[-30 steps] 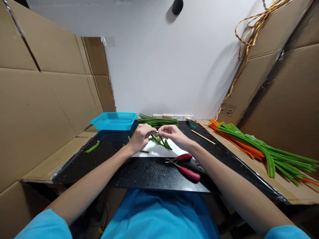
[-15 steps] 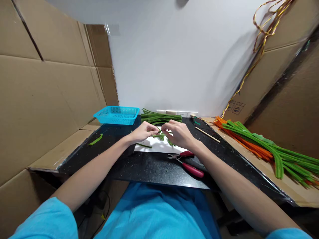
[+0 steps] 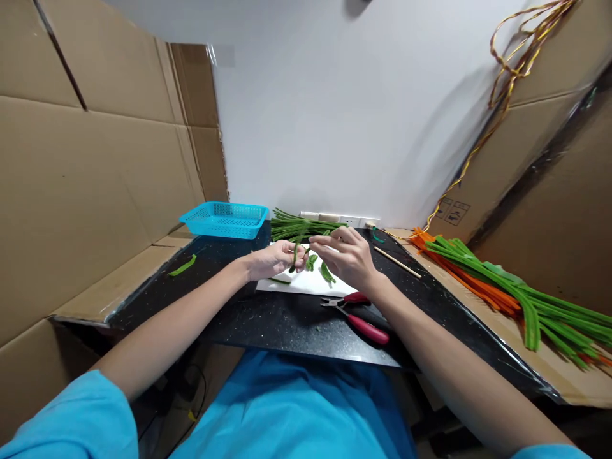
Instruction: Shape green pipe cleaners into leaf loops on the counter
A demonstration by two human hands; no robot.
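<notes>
In the head view, a glossy black, speckled worktop lies beneath both hands, with a pale wall beyond and a cardboard panel on the left. Under the hands is a white sheet bearing short, fuzzy green pieces.

The left hand pinches a dark green fuzzy stem above the sheet. The right hand has its fingers bent in toward the stem; whether they grip it cannot be told.

Red-handled pliers lie nearer the body than the right hand, jaws apart, partly behind the right forearm. A thin wooden stick lies to that hand's right; farther right are bright green stems over orange ones. Beyond the hands are a dark green bundle and a power strip. A blue basket sits beyond and left of the left hand.
</notes>
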